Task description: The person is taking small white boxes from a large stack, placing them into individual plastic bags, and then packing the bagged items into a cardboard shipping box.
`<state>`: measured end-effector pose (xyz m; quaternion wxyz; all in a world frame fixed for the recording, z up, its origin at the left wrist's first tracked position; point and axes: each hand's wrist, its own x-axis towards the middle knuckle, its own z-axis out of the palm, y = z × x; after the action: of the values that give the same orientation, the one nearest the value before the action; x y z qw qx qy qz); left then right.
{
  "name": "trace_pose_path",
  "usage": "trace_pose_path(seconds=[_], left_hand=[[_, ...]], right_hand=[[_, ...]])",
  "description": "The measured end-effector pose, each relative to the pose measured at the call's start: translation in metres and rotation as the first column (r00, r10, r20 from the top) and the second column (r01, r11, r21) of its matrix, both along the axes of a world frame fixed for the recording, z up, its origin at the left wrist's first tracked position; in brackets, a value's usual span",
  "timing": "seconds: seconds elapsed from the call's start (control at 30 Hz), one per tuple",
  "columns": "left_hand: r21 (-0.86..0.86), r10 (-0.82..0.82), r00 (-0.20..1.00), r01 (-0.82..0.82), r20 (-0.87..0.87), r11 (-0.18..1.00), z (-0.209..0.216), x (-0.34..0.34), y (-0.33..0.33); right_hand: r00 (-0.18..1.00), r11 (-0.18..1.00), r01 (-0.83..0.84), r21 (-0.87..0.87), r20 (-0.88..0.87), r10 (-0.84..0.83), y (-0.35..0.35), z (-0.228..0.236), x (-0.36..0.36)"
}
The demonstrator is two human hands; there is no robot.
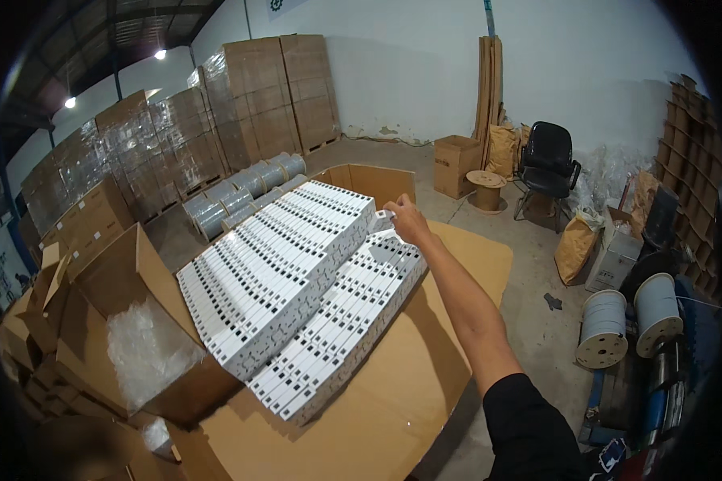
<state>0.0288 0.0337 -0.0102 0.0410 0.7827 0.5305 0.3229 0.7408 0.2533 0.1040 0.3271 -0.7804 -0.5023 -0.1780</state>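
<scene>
Your right hand (pixel 410 220) is pinched on a small white piece (pixel 386 215) at the far end of the packed white rows (pixel 277 256); your left hand's state can't be told. The rows stop short of the right edge of the brown surface (pixel 361 433), giving you room there, while an open carton (pixel 156 272) crowds their left side.

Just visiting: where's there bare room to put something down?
On the brown cardboard sheet, there's a broad bare patch between the stacked white pieces and the right forearm. Bare floor also lies between the sheet and the brown bag. It's crowded on the left, with the open box, and around the right hand, at the stack's far end.
</scene>
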Motion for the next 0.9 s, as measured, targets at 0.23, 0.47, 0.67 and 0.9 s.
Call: trace_pose_path(seconds=[0.23, 0.47, 0.67, 0.9], left_hand=[[-0.074, -0.053, 0.997, 0.049, -0.050, 0.996, -0.003, -0.007, 0.009], [-0.176, -0.012, 0.996, 0.028, 0.093, 0.984, -0.001, -0.012, 0.010], [-0.224, -0.051, 0.981, 0.094, 0.187, 0.970, 0.017, -0.011, 0.024], [-0.517, 0.205, 0.545, 0.513, 0.813, 0.685, 0.032, -0.003, 0.074]], right_hand=[[0.987, 0.987, -0.158, -0.043, -0.009, 0.158, -0.063, 0.043, -0.103], [0.932, 0.929, -0.362, -0.075, -0.035, 0.360, -0.119, 0.072, -0.255], [0.802, 0.794, -0.596, -0.122, -0.134, 0.582, -0.145, 0.065, -0.357], [0.627, 0.632, -0.772, -0.073, -0.250, 0.738, -0.134, 0.011, -0.461]])
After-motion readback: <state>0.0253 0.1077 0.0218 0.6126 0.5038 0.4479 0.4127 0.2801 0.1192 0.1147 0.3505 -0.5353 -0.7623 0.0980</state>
